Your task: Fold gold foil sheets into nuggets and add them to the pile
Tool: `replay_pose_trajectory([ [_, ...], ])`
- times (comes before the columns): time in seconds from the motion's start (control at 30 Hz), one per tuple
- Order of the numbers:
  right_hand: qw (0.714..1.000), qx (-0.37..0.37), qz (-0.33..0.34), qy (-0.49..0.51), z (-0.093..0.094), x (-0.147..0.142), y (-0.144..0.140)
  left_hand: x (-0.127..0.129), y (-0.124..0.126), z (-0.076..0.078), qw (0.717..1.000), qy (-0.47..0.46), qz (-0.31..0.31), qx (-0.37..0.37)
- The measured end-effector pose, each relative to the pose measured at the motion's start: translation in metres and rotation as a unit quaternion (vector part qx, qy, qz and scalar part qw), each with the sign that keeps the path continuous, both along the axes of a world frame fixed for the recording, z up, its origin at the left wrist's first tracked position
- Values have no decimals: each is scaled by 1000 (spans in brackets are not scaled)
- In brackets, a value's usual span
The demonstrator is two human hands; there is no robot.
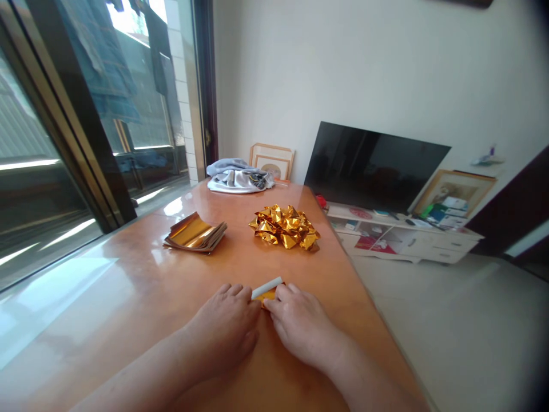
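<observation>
Between my two hands, on the near part of the table, lies a sheet of gold foil paper with a pale strip folded along its far edge. My left hand is closed on the left end of the sheet, knuckles up. My right hand pinches the right end with thumb and fingers. Much of the sheet is hidden under my fingers. Beyond my left hand sits a stack of gold foil paper, its top sheet curling up. Past my right hand is a heap of folded gold foil pieces.
The glossy brown table runs away from me. Bundled grey and white cloth lies at its far end, near leaning picture frames. To the right, a large television stands on a white cabinet. Sliding glass doors are on the left.
</observation>
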State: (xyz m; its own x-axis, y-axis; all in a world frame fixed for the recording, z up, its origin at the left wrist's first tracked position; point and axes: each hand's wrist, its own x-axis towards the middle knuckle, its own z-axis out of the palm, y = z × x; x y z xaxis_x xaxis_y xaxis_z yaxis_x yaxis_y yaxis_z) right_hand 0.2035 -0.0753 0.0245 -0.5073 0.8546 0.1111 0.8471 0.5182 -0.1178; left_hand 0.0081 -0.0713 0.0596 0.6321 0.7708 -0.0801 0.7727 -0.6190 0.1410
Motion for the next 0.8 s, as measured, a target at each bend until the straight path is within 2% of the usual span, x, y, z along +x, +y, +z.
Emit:
replay_pose_trajectory([
  [0.43,1000,4,16,16,-1,5,0,8,-13,-3,999,4,10,32],
  [0.8,996,-39,19,72,6,15,-3,7,-14,-1,999,-3,3,46],
])
